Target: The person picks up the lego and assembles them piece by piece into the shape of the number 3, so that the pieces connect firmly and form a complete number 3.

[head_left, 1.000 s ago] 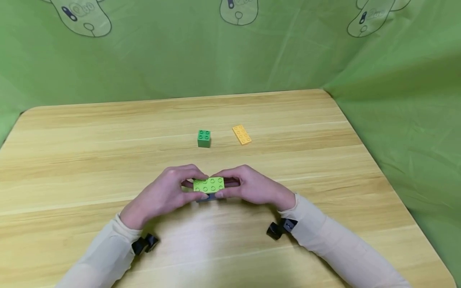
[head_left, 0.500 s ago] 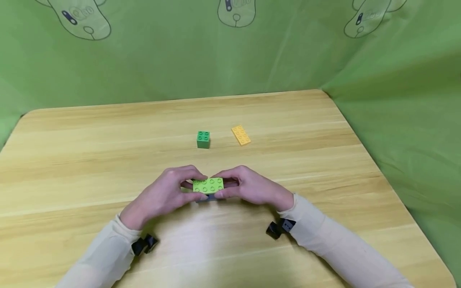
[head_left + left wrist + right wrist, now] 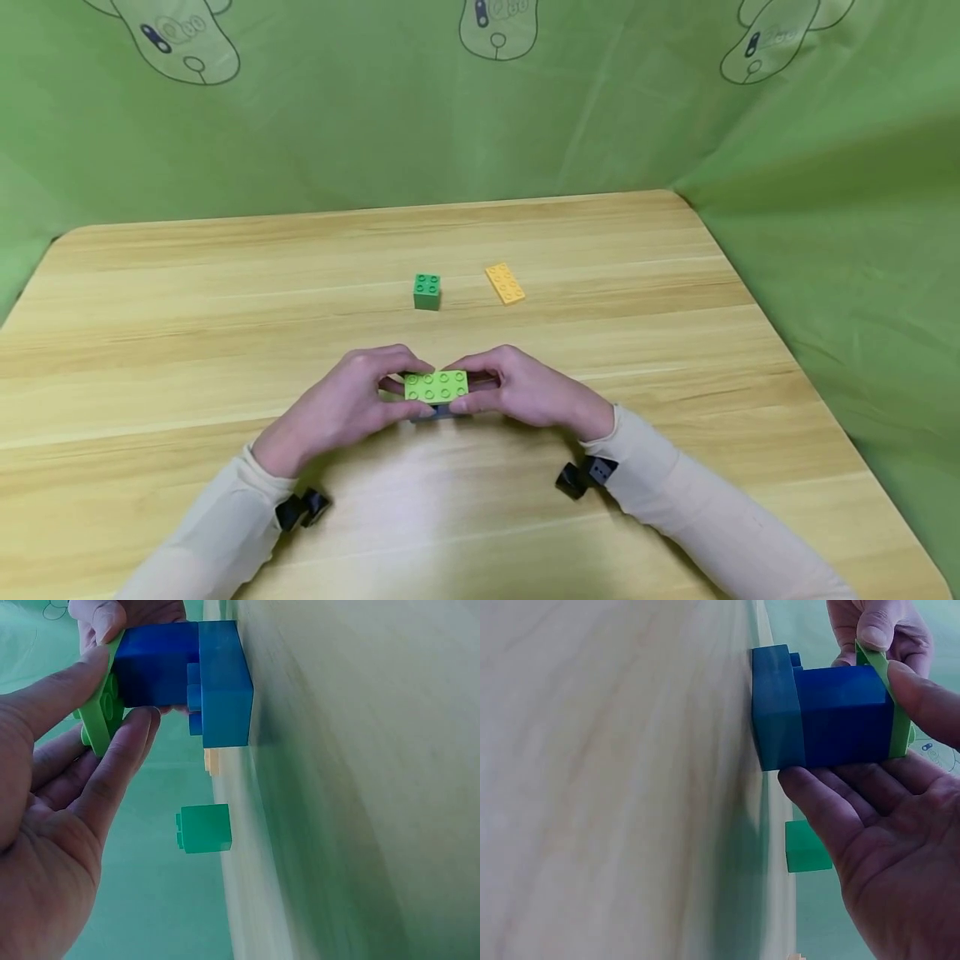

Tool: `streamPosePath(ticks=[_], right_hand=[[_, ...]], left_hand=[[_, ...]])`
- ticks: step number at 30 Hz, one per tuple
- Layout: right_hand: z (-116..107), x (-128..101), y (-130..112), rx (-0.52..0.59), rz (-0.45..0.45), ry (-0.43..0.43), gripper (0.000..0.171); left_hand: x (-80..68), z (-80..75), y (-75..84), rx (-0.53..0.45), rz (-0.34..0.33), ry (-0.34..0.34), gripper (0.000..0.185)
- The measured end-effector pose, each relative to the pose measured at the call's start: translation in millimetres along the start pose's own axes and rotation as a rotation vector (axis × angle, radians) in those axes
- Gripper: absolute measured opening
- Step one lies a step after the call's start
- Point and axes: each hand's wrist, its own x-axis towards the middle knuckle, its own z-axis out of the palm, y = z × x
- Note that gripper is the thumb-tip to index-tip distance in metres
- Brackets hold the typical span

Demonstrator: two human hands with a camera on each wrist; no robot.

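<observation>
A lime-green toy building plate (image 3: 437, 387) with studs tops a small stack at the middle of the table. Beneath it are a dark blue brick (image 3: 157, 667) and a teal-blue brick (image 3: 226, 682) lowest, close to the tabletop; some of the lowest brick's studs show. The plate overhangs the dark blue brick on the left. My left hand (image 3: 337, 404) pinches the plate's overhanging left end between thumb and fingers. My right hand (image 3: 536, 387) holds the stack's right end, its thumb at the plate and its fingers along the far side of the bricks.
Beyond the hands, a green four-stud-face brick (image 3: 427, 293) stands on the wooden table (image 3: 225, 333). To its right lies a flat yellow-orange plate (image 3: 505, 283). Green cloth (image 3: 375, 125) hangs behind the table and along its right side.
</observation>
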Motion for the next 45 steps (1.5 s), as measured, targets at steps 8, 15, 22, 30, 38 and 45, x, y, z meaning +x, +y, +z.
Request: streamPosePath(ticks=[8, 15, 22, 30, 38, 45], right_hand=[[0, 1, 0, -0.023, 0.025, 0.005, 0.034], [1, 1, -2, -0.013, 0.047, 0.010, 0.036], [0, 3, -2, -0.022, 0.045, -0.002, 0.038], [-1, 3, -6, -0.031, 0.051, -0.005, 0.039], [0, 1, -4, -0.001, 0.050, -0.003, 0.039], [0, 0, -1, -0.030, 0.052, 0.007, 0.037]], left_hand=[[-1.2, -19.9, 0.5, 0.025, 0.043, 0.043, 0.036], [11.6, -44.5, -4.8, -0.007, -0.004, 0.163, 0.023], [32.7, -58.7, -15.2, -0.174, -0.089, 0.277, 0.031], [54.8, -58.9, -30.3, -0.165, -0.106, 0.299, 0.046], [74.6, -51.8, -39.8, -0.152, -0.162, 0.232, 0.056], [84.9, -48.2, -44.4, -0.110, -0.221, 0.179, 0.055]])
